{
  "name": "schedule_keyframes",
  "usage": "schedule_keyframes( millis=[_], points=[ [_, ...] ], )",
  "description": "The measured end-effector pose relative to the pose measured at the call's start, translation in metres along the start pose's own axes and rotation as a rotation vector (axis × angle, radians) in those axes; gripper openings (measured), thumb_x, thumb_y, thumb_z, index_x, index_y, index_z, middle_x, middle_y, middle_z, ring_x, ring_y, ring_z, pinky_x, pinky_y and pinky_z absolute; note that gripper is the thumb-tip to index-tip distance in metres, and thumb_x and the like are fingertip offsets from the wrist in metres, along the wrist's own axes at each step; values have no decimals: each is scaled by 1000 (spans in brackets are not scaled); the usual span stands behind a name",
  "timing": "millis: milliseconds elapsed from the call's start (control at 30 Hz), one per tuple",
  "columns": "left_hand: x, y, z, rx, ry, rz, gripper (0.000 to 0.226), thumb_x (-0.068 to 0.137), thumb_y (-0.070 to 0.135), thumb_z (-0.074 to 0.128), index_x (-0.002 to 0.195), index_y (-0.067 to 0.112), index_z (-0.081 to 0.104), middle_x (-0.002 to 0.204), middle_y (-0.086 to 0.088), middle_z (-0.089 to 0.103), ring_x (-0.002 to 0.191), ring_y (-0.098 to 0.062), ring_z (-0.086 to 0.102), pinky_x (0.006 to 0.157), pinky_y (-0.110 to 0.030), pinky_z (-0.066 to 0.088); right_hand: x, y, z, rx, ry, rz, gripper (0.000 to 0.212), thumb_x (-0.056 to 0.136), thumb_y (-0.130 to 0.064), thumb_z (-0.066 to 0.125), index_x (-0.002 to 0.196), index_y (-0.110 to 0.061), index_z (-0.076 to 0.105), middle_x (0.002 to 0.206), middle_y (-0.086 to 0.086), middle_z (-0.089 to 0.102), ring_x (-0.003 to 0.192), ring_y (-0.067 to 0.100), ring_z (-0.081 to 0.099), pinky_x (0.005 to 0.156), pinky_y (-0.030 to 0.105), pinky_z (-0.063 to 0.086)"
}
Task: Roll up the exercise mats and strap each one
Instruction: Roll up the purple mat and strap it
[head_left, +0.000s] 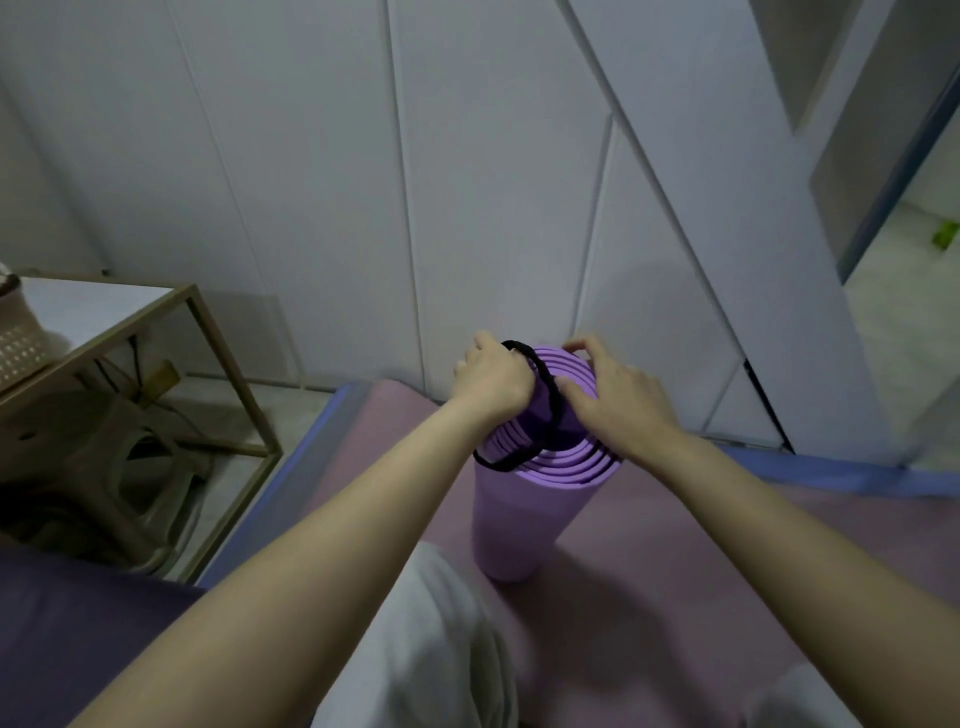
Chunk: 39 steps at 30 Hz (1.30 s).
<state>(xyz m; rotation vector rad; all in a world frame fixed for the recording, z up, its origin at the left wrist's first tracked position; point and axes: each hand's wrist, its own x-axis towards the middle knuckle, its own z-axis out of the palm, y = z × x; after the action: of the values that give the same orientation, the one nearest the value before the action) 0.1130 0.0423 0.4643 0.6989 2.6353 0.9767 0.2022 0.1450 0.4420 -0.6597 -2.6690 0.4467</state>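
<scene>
Both bare forearms reach up from the bottom of the frame, over a knee in pale trousers (431, 623), to meet at the centre. At their ends, the left hand (491, 376) has its fingers curled tight round a black strap (519, 460), gripping it at the far left edge of the roll. The right hand (618, 395) sits with bent fingers over the top rim of the rolled mat (514, 514), thumb against the strap. It appears to steady the roll, though I cannot tell whether it also pinches the strap. The strap lies as a loop across the roll's upper end, not yet down around its body. The hold suggests the loop is being stretched wide enough to slide over the coil, so this mat is rolled but not yet strapped. The purple roll stands on end, just right of centre, which puts its spiral top within reach and keeps the layers from springing loose. It rests on a pink mat (675, 545) lying flat, with a blue edge (291, 467) showing along its left and far sides; that one looks yet to be rolled. At the left stands a metal-framed side table (208, 332) with a stool (104, 452) under it and a pale basket (15, 332) on top. White panelled doors (363, 182) fill the upper frame.
</scene>
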Motion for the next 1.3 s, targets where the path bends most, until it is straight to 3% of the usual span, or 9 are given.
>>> schedule_keyframes(
  millis=[167, 333, 433, 600, 700, 867, 967, 1200, 1300],
  points=[
    [-7, 6, 0, 120, 3, 85, 32, 101, 12, 29, 125, -7, 37, 133, -24, 36, 123, -39, 37, 101, -42, 29, -7, -8, -9, 67, -151, 102, 66, 88, -68, 31, 134, -21, 36, 132, 7, 56, 117, 34, 52, 92, 36, 37],
    [-4, 12, 0, 168, -79, 69, 32, 101, 11, 30, 127, -6, 34, 133, -23, 38, 124, -38, 39, 102, -38, 30, -2, -5, -12, 72, -305, 154, 82, 77, -65, 56, 137, -14, 32, 134, 11, 51, 118, 34, 50, 95, 38, 40],
    [-2, 15, 1, 150, -117, 30, 35, 100, 11, 30, 131, -6, 25, 134, -23, 43, 124, -36, 41, 100, -35, 31, -5, -5, -9, -32, -328, 112, 77, 79, -48, 61, 137, -10, 30, 133, 15, 47, 115, 36, 49, 91, 38, 41],
    [-3, 10, 3, 54, -242, -10, 46, 95, 18, 39, 133, -2, 20, 133, -24, 44, 124, -38, 42, 103, -42, 37, -12, -4, -7, -32, -279, 125, 78, 73, -52, 68, 129, -7, 35, 122, 14, 50, 110, 35, 51, 88, 40, 45],
    [-8, 5, 5, -16, -290, 21, 58, 91, 28, 53, 132, 0, 22, 134, -23, 42, 124, -35, 43, 100, -41, 39, -17, -2, -10, -50, -292, 127, 57, 84, -34, 59, 128, -7, 35, 125, 18, 49, 111, 37, 51, 82, 36, 40],
    [-21, -4, 8, 158, -301, 216, 55, 85, 19, 66, 125, 2, 32, 126, -18, 44, 114, -31, 49, 81, -32, 41, -24, 6, -19, 173, -369, 109, 35, 91, -14, 42, 126, -8, 41, 123, 16, 53, 104, 31, 55, 89, 40, 46],
    [-28, -13, 18, 289, -118, 343, 46, 87, 20, 63, 122, 4, 39, 124, -19, 49, 111, -36, 50, 83, -36, 39, -32, 6, -29, 453, -417, 164, 37, 91, -4, 38, 125, -12, 50, 110, 11, 60, 88, 21, 59, 75, 32, 50],
    [-27, -23, 18, 313, -74, 436, 42, 87, 23, 65, 118, 5, 43, 121, -19, 52, 111, -37, 49, 87, -38, 38, -46, 21, -39, 809, -334, 412, 36, 99, -10, 28, 123, -8, 54, 96, 8, 65, 72, 16, 62, 51, 24, 54],
    [-26, -27, 19, 315, -71, 407, 42, 88, 23, 64, 119, 4, 41, 122, -19, 50, 111, -38, 48, 89, -42, 40, -46, 12, -38, 728, -326, 341, 37, 100, -37, 40, 115, -8, 58, 103, 9, 63, 75, 14, 60, 49, 24, 53]
  ],
)
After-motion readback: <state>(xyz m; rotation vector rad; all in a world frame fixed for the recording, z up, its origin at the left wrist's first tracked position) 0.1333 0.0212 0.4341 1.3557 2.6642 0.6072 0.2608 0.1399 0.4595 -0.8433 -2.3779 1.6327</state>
